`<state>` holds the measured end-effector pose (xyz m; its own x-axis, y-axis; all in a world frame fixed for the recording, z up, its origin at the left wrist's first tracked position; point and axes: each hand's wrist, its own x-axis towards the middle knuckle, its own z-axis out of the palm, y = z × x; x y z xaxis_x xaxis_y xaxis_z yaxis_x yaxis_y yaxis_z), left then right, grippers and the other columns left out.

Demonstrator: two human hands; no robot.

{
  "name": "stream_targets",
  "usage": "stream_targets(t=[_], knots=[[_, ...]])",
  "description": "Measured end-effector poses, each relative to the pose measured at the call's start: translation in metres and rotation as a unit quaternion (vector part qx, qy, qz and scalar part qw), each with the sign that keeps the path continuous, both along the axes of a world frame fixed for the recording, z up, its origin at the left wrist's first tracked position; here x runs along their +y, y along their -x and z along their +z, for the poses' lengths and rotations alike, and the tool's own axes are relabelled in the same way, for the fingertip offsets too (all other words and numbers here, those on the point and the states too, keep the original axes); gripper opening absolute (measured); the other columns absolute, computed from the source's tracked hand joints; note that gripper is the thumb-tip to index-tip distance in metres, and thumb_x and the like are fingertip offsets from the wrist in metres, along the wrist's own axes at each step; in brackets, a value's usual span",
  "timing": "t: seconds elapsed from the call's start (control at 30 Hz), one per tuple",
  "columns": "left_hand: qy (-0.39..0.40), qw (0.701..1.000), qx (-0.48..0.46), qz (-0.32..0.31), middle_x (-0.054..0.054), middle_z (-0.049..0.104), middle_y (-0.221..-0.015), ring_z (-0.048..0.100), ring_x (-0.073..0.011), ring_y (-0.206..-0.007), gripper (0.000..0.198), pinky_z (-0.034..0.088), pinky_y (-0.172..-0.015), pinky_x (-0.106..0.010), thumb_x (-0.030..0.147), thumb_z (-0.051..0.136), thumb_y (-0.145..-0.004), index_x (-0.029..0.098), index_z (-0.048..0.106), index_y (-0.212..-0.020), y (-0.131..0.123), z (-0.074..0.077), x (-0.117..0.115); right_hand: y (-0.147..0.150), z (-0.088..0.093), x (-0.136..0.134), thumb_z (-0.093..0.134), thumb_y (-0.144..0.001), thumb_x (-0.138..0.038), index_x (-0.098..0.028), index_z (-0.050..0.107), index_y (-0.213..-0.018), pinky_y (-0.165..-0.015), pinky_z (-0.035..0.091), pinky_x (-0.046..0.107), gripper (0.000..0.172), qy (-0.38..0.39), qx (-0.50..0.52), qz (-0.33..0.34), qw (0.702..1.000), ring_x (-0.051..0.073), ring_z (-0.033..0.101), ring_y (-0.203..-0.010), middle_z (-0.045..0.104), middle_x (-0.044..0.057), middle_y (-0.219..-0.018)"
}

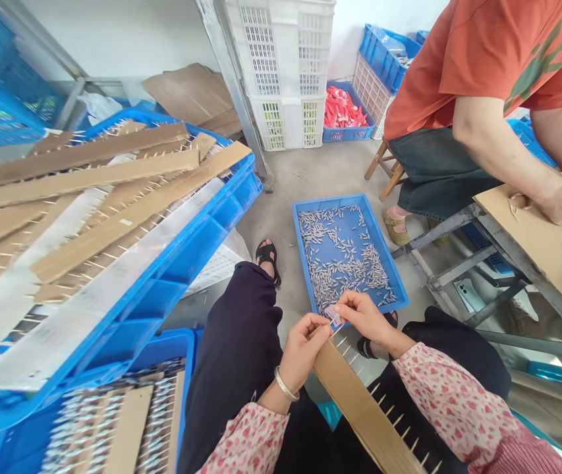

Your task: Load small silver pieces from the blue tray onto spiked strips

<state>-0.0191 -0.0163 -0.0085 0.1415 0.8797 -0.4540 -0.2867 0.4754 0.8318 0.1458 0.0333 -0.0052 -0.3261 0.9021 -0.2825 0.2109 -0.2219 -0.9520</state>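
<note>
My left hand (301,352), a bangle at its wrist, is closed on the far end of a brown cardboard strip (360,401). Thin pointed wooden sticks (383,399) stick out in a row along the strip's right edge. At that same far end, my right hand (362,317) pinches a small pale purple piece (333,315) against the first stick; I cannot tell what kind of piece it is. The strip slants over my lap toward the lower right. Just beyond my hands, a shallow blue tray (299,253) on the floor holds many small grey, slender pieces (327,280).
A large blue crate (162,316) on the left is heaped with cardboard strips bearing sticks. Below it, a blue bin (189,368) holds strips with silvery pieces. White crates (281,66) stand at the back. A person in an orange shirt (468,59) works at a table (552,257) on the right.
</note>
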Motion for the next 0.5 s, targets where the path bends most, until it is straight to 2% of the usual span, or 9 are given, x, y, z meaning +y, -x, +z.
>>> stream_targets(t=[0.33, 0.5], knots=[[-0.023, 0.999, 0.016, 0.018, 0.000, 0.064, -0.069, 0.057, -0.0149, -0.065, 0.017, 0.042, -0.062, -0.025, 0.031, 0.074, -0.069, 0.019, 0.064, -0.074, 0.0022, -0.0077, -0.0031, 0.0047, -0.0033, -0.0025, 0.060, -0.082, -0.042, -0.018, 0.054, -0.067, -0.057, 0.042, 0.025, 0.029, 0.009, -0.002, 0.013, 1.000, 0.012, 0.051, -0.055, 0.056, -0.003, -0.057], [-0.002, 0.999, -0.024, 0.042, 0.001, 0.065, -0.068, 0.059, -0.0135, -0.064, 0.024, 0.044, -0.063, -0.024, 0.028, 0.077, -0.067, 0.019, 0.064, -0.085, 0.0026, -0.0051, -0.0012, 0.0048, -0.0041, -0.0022, 0.061, -0.082, -0.041, -0.018, 0.055, -0.068, -0.058, 0.042, 0.025, 0.028, 0.002, 0.015, 0.013, 1.000, 0.012, 0.052, -0.057, 0.056, -0.002, -0.059]])
